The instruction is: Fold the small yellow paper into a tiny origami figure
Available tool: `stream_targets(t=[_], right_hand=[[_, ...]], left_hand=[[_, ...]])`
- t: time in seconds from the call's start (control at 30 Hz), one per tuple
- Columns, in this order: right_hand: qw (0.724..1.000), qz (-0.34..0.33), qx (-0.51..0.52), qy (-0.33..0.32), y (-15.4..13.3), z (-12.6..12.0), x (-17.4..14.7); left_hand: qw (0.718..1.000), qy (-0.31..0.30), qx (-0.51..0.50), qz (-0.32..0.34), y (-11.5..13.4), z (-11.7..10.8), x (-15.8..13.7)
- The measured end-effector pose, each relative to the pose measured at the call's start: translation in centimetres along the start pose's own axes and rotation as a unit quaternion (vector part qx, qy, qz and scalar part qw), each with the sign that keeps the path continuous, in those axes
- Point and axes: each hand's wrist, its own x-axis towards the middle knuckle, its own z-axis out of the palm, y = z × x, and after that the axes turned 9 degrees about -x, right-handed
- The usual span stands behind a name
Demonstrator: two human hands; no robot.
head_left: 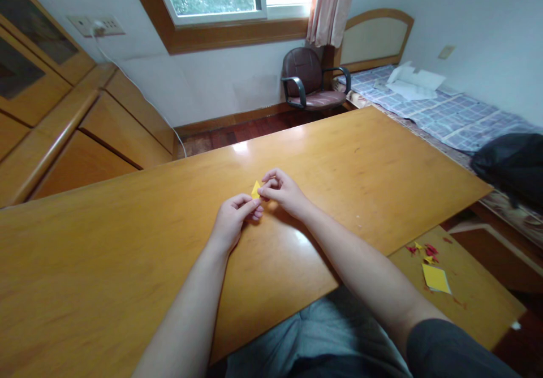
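Between my two hands is a small piece of folded yellow paper (255, 189), its pointed tip facing up and away from me. My left hand (238, 215) pinches its lower edge between thumb and fingers. From the right, my right hand (280, 190) grips the paper's side with thumb and index finger, the other fingers curled. Both hands are just above the wooden table (139, 242). Parts of the paper are covered by my fingertips, so its full shape cannot be made out.
On a lower wooden surface (475, 304) at the right lie a stack of yellow paper squares (435, 278) and several small red and yellow folded pieces (429, 251). Beyond the table stand an office chair (303, 75) and a bed (449, 115) with a black bag (513, 166).
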Motion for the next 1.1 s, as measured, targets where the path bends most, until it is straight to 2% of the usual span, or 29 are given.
stream_targets(t=[0.6,0.87,1.1], right_hand=[[1.000,0.006,0.007,-0.026,0.15,-0.16,0.03],[0.999,-0.025,0.000,0.035,0.15,-0.12,0.33],[0.999,-0.026,0.012,0.046,0.08,-0.04,0.27]], left_hand=[[1.000,0.014,-0.012,-0.001,-0.09,-0.16,0.20],[1.000,0.012,-0.002,0.012,-0.35,-0.07,0.20],[1.000,0.012,-0.004,0.029,-0.68,-0.29,0.30]])
